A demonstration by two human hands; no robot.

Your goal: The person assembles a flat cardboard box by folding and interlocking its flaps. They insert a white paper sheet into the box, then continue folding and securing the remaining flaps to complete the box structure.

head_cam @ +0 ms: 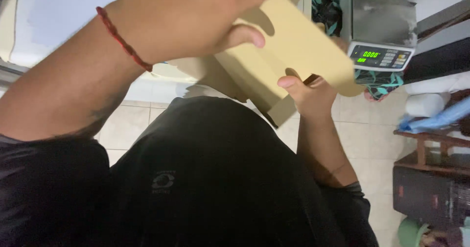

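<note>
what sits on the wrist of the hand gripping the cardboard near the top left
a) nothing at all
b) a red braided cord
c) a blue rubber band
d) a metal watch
b: a red braided cord wraps the wrist of the left hand, which grips the tan cardboard piece from above while the right hand holds its lower edge.

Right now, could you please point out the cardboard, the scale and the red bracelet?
cardboard (289, 46), head view, middle of its flat face
scale (381, 57), head view, its display panel
red bracelet (122, 40), head view, the cord across the wrist
</note>
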